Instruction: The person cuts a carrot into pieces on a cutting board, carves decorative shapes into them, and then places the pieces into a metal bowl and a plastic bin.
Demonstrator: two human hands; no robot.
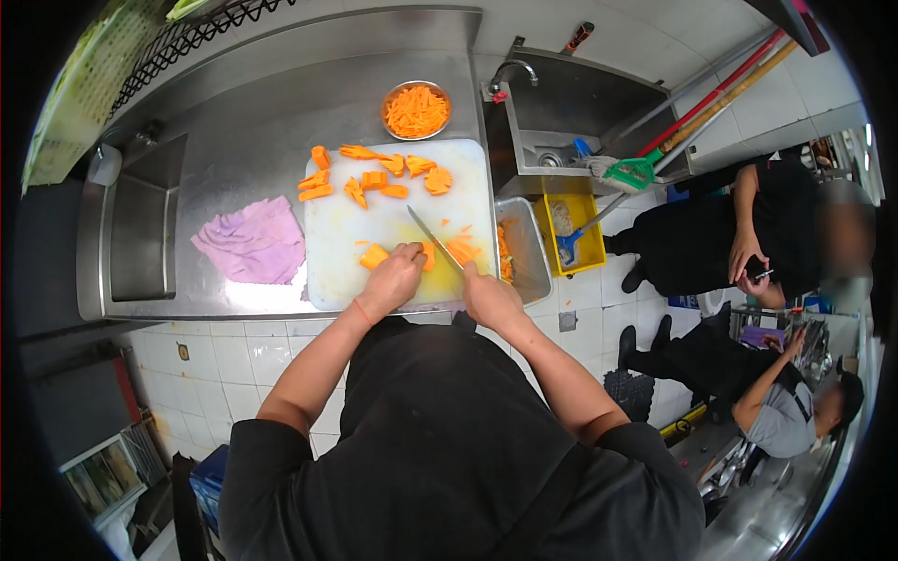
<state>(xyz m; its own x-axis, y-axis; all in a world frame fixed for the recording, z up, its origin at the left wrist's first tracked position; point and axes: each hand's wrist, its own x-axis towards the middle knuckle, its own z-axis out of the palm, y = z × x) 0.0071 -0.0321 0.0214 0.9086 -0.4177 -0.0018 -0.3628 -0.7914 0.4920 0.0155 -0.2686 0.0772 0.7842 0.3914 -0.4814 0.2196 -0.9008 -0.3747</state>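
Observation:
On the white cutting board [327, 224], my left hand [398, 275] has its fingers closed on a carrot piece [428, 256] near the front edge. My right hand [488, 295] grips a knife [433, 237], its blade pointing up and left across the board, just right of that piece. Cut carrot slices [462, 248] lie beside the blade on the right. Another carrot chunk [374, 256] rests left of my left hand. Several carved carrot pieces [372, 180] are spread over the board's far half. Behind the board stands a metal bowl [385, 119] of carrot strips [417, 110].
A pink cloth [251, 241] lies left of the board. At the right edge is a container [531, 252] with carrot scraps. Beyond are a sink [552, 159], a yellow bin [587, 248] and a broom [629, 174]. Two people [716, 224] [781, 411] stand at the right.

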